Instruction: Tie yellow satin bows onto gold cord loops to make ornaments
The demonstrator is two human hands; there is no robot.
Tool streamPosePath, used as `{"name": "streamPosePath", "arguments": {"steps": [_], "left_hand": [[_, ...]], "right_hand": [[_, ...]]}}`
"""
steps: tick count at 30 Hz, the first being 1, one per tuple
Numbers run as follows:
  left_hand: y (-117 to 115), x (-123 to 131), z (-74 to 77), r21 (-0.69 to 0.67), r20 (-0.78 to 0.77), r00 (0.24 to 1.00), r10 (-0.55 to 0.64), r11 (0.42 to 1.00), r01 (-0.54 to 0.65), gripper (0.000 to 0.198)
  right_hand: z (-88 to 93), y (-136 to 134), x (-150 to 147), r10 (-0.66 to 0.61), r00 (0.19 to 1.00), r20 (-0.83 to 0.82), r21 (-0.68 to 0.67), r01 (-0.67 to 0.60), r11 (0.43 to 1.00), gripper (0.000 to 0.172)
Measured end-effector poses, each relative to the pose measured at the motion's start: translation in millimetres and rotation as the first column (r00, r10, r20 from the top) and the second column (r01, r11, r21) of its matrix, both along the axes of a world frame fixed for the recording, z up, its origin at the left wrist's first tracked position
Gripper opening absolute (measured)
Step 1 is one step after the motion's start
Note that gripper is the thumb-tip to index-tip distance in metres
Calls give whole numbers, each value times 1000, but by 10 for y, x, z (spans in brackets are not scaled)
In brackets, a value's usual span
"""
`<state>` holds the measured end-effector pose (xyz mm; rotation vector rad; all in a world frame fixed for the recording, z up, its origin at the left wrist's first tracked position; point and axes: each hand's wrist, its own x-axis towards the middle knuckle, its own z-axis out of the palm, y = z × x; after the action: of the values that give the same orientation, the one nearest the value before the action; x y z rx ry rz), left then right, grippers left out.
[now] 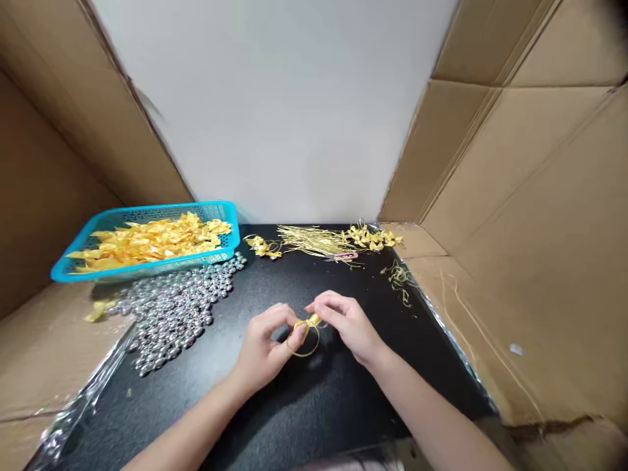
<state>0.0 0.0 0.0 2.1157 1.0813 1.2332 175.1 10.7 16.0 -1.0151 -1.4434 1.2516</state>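
Note:
Between my two hands, above the black tabletop (294, 405), is a yellow ribbon bow (313, 320) with a loop of gold cord (307, 354) hanging from it. My left hand (269, 340) pinches the bow's left side between thumb and fingers. On the other side, the thumb and forefinger of my right hand (346, 322) close on the bow's right end. Fingers partly cover the bow, so its knot is hard to make out.
A blue basket (147, 265) of yellow ribbon pieces stands back left, with silver beads (179, 307) heaped before it. Along the back lie gold cords (314, 240), pink-handled scissors (345, 256), ribbon bows (373, 237) and cord scraps (398, 275). Cardboard walls (540, 196) flank the table.

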Motion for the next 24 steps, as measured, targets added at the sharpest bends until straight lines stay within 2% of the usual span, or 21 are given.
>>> {"name": "streamPosePath", "arguments": {"steps": [6, 11, 13, 15, 18, 20, 21, 22, 24], "left_hand": [[-5, -21, 11, 30, 30, 995, 99, 995, -100, 23], [-19, -26, 9, 97, 16, 991, 133, 986, -134, 19], [-26, -21, 8, 119, 12, 990, 142, 983, -142, 18], [-30, -18, 8, 139, 16, 987, 158, 978, -158, 18], [-25, -19, 12, 164, 32, 981, 193, 967, -196, 19], [-19, -22, 20, 182, 47, 975, 218, 958, -223, 19], [-17, -24, 25, 191, 54, 972, 228, 953, -234, 19], [-16, -27, 30, 202, 62, 970, 236, 949, -243, 19], [-18, -33, 36, 222, 76, 967, 244, 941, -255, 18]], "right_hand": [[-17, -39, 30, -142, 990, 23, 52, 141, 989, 15], [-5, -87, -5, -130, 991, 13, 91, 129, 988, 8], [31, -116, -22, -125, 992, 36, 177, 116, 977, 6], [69, -149, -31, -104, 987, 124, 379, 50, 924, 4], [97, -200, -10, -131, 955, 264, 679, -88, 729, 7], [82, -223, 30, -186, 956, 226, 766, -56, 641, 12], [66, -227, 53, -215, 963, 161, 776, 11, 631, 13], [44, -223, 73, -243, 967, 80, 739, 106, 665, 13], [-3, -189, 90, -296, 954, -49, 522, 278, 806, 9]]}}
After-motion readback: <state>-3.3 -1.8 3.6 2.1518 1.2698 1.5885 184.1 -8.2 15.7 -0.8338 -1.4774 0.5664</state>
